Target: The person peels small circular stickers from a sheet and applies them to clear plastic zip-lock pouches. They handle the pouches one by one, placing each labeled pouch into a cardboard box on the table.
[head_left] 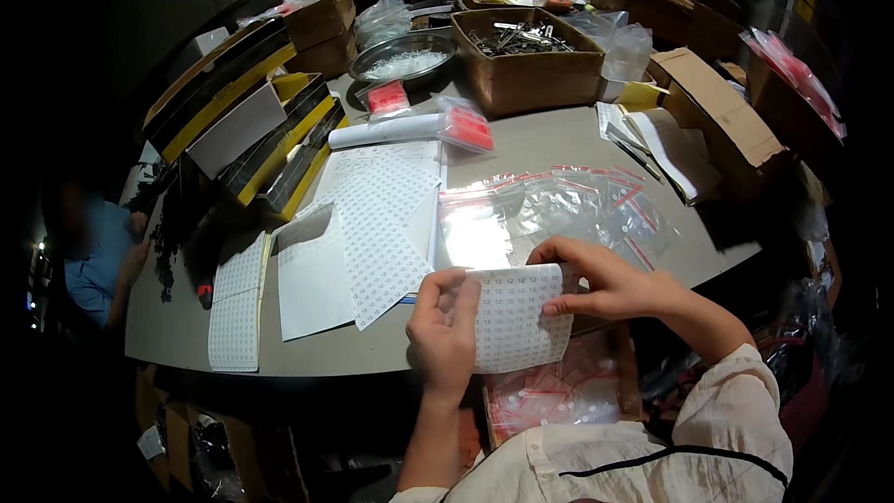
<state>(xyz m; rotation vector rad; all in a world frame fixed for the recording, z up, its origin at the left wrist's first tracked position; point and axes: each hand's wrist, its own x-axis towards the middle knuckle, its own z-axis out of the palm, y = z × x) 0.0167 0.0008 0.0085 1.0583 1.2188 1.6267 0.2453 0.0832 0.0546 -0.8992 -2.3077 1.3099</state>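
Both hands pinching one sticker sheet (517, 317) at the table's (549, 144) near edge: left hand (443, 331) grips its left side, right hand (601, 281) its top-right corner.

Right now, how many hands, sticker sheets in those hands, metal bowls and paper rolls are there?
hands: 2, the left hand and the right hand
sticker sheet held by both hands: 1
metal bowl: 1
paper roll: 1
Total: 5
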